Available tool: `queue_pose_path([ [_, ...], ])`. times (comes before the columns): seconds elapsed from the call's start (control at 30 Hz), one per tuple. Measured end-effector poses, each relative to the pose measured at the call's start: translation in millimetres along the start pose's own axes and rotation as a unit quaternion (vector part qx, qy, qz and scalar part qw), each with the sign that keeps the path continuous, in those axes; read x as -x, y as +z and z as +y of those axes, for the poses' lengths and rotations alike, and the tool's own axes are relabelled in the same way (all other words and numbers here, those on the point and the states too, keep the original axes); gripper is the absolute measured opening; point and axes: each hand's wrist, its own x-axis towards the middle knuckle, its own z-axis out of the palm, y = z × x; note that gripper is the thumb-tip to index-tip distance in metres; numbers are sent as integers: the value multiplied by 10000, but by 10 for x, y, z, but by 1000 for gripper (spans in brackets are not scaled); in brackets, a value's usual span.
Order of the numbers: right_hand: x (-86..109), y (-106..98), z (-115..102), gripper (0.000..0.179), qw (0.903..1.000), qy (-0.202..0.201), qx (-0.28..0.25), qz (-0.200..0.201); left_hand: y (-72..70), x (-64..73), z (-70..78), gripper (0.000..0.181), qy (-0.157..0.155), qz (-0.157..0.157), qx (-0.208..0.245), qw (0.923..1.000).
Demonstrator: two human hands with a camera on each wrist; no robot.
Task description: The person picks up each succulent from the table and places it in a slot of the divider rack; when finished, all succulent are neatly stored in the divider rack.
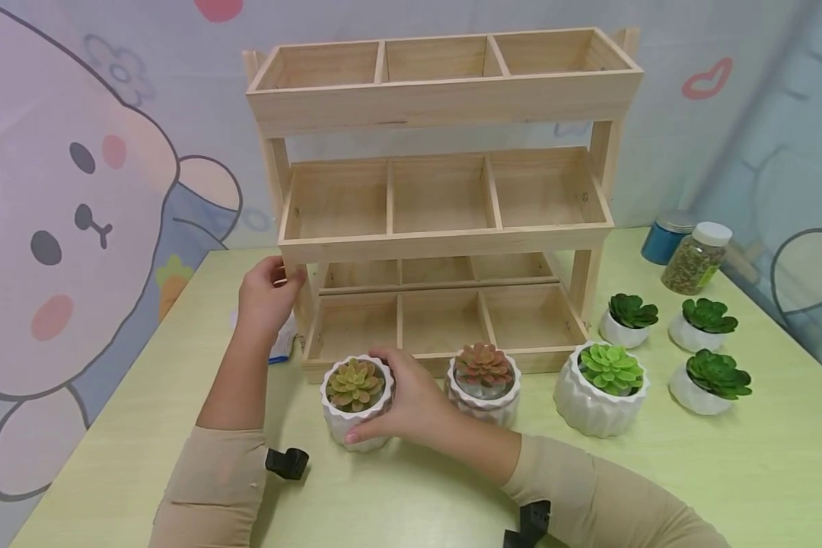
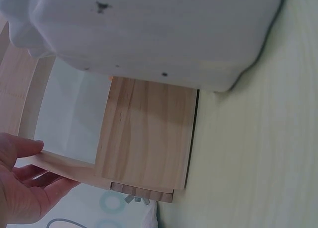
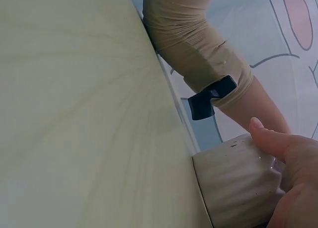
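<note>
My left hand [image 1: 263,301] holds the left upright post [image 2: 64,168] of a three-tier wooden shelf [image 1: 445,101], with thumb and fingers on either side of it. My right hand [image 1: 418,399] grips the right side of a white fluted pot [image 1: 340,425] that has an orange-green succulent [image 1: 355,385] in it. This pot stands in front of the bottom tier's left part. The right wrist view shows the thumb laid along the pot's wall [image 3: 233,183]. White ceramic, seen very close, covers the top of the left wrist view.
Right of my right hand stand a white pot with a reddish succulent [image 1: 484,365] and one with a bright green succulent [image 1: 611,371]. Several small dark green succulents [image 1: 708,316] are farther right. A jar [image 1: 695,262] and a blue tin [image 1: 664,240] stand behind them.
</note>
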Motion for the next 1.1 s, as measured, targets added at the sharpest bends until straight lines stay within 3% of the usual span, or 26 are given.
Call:
queue_pose_path([
  [0.3,-17,78,72,84,9963,71,-814,276,-6,2,13,43,-36,-26,158,9999],
  [0.63,-34,127,148,76,9921,-254,-1153,425,-8,-1,2,45,-89,-64,162,9998],
  [1.1,-133,19,-163,74,9870,-729,-1067,955,-21,15,9,44,26,-37,211,9998],
])
